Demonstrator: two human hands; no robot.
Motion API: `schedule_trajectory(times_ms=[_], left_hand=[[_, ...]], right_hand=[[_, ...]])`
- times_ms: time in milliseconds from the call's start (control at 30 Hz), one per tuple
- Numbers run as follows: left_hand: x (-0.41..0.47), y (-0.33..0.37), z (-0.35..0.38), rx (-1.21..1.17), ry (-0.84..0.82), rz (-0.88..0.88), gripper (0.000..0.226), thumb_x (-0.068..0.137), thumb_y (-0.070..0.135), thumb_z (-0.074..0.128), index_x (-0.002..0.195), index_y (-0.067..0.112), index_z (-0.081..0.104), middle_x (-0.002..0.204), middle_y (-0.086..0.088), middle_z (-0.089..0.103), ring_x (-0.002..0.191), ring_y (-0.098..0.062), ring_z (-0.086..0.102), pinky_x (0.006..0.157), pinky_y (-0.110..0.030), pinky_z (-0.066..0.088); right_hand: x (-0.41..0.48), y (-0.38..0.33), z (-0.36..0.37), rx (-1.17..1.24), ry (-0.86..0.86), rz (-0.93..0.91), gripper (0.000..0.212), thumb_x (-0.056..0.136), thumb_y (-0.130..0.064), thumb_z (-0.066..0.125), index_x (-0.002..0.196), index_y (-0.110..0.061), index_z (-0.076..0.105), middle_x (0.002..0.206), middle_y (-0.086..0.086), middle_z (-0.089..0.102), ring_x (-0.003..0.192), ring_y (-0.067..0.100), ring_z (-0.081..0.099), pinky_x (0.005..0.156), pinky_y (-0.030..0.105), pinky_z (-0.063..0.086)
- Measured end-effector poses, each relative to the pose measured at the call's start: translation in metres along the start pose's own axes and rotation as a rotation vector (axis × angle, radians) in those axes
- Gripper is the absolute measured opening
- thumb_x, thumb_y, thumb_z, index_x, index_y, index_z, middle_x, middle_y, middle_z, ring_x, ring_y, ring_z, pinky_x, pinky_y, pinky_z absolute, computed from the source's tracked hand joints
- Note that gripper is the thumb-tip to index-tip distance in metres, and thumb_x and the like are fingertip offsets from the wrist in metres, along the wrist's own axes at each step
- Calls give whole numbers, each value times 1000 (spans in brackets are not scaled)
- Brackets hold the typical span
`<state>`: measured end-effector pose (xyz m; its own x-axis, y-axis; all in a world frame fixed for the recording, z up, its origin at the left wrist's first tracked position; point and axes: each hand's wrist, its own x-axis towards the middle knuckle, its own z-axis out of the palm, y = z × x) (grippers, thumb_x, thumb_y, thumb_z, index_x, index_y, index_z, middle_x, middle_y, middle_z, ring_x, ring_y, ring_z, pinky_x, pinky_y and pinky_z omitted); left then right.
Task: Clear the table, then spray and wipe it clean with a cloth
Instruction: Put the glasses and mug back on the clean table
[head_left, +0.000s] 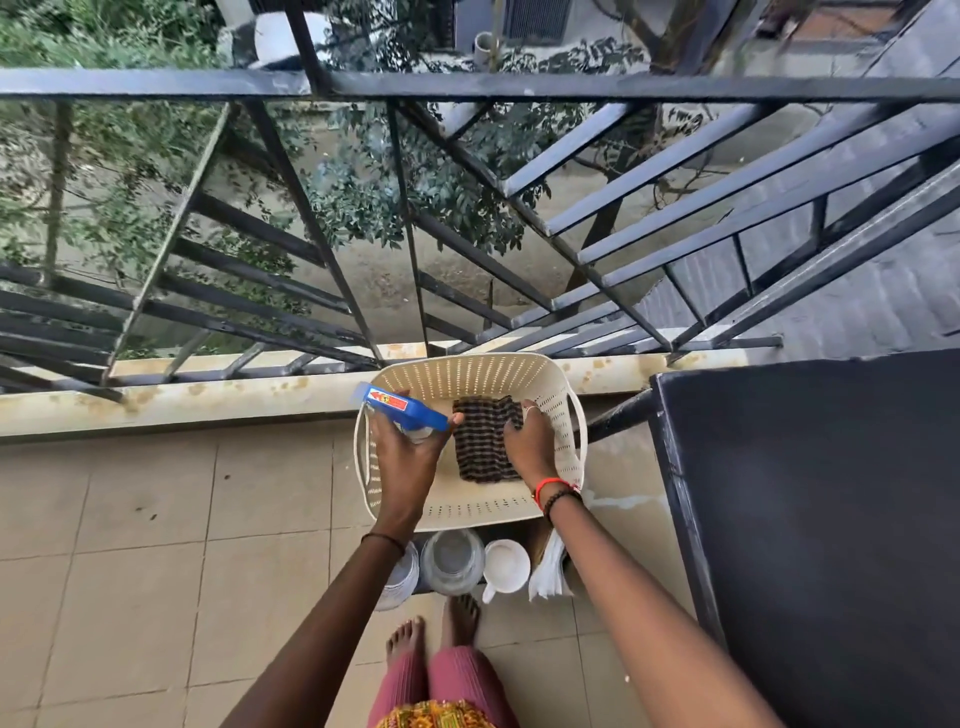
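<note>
A black metal railing (467, 85) is running across the balcony, with its slanted bars spreading out like a fan. Just under the railing, a pale concrete curb (182, 400) with rusty stains is lying along the edge. On the near side of the railing, beige floor tiles (130, 545) are covering the ground. Near the right end of the railing, a dark table (831, 519) is standing with a matte top. Beyond the railing and below it, a leafy tree (389, 197) is growing over a sandy yard (374, 280). Soft daylight is falling evenly over everything.
</note>
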<state>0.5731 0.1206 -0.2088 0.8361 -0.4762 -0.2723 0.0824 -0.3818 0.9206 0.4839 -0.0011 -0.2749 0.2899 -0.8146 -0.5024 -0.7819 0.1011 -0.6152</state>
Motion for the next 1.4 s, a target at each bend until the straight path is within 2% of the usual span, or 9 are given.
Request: schedule_trajectory(times_ms=[267, 367, 467, 533, 633, 700, 800, 967, 1400], left_hand=[[-36, -3, -21, 121, 4, 14, 81, 70, 16, 84, 136, 0, 40, 136, -15, 44, 129, -24, 41, 108, -29, 33], [-61, -4, -41, 100, 59, 43, 72, 75, 18, 80, 135, 5, 43, 129, -4, 44, 123, -14, 42, 102, -20, 31], [-88, -13, -69, 77, 136, 89, 56, 84, 31, 66, 131, 11, 46, 129, -2, 46, 125, -16, 44, 105, -26, 32], [-100, -30, -83, 92, 151, 50, 55, 85, 35, 62, 133, 15, 44, 132, -2, 45, 129, -18, 42, 108, -30, 30], [-110, -65, -102, 346, -15, -18, 69, 81, 32, 74, 137, 10, 40, 137, -12, 41, 132, -30, 37, 108, -36, 28], [-115, -84, -108, 546, -201, -9, 90, 75, 53, 73, 140, 3, 36, 142, -17, 39, 134, -32, 34, 112, -41, 27], [-114, -105, -111, 709, -339, 43, 124, 61, 91, 39, 142, -3, 33, 143, -20, 38, 135, -35, 34, 113, -44, 28], [-101, -117, -102, 736, -443, 74, 105, 69, 47, 80, 146, -1, 26, 148, -19, 33, 137, -32, 32, 115, -39, 29], [-82, -131, -97, 611, -486, 137, 91, 64, 30, 87, 135, 0, 39, 132, -16, 44, 122, -30, 44, 102, -35, 40]], right_hand=[[-78, -22, -25, 252, 138, -180, 42, 91, 1, 47, 133, -7, 49, 133, 11, 51, 124, 21, 49, 109, 35, 39], [-121, -15, -27, 302, 279, -261, 39, 89, 5, 50, 126, -4, 51, 123, 8, 53, 114, 19, 54, 99, 29, 45], [-163, 2, -17, 304, 377, -300, 33, 85, 8, 56, 117, 2, 52, 110, 6, 53, 102, 28, 59, 90, 27, 46], [-183, 19, -2, 252, 299, -256, 38, 84, 1, 63, 120, 3, 51, 113, 10, 53, 106, 32, 57, 94, 26, 42], [-204, 42, 24, 24, 66, -178, 73, 80, -26, 73, 138, 0, 37, 137, 15, 42, 131, 29, 40, 111, 28, 30], [-206, 54, 37, -106, -27, -164, 95, 76, -39, 74, 147, -3, 22, 150, 13, 26, 142, 24, 25, 115, 23, 20], [-199, 66, 49, -284, -98, -192, 105, 77, -44, 71, 151, -6, 7, 157, 11, 13, 147, 22, 13, 118, 23, 16], [-185, 71, 58, -398, -153, -240, 98, 82, -33, 67, 150, -5, 3, 158, 11, 9, 148, 22, 6, 122, 28, 8], [-167, 65, 80, -431, -18, -227, 96, 72, -40, 75, 143, 1, 25, 146, 18, 33, 137, 28, 29, 118, 32, 20]])
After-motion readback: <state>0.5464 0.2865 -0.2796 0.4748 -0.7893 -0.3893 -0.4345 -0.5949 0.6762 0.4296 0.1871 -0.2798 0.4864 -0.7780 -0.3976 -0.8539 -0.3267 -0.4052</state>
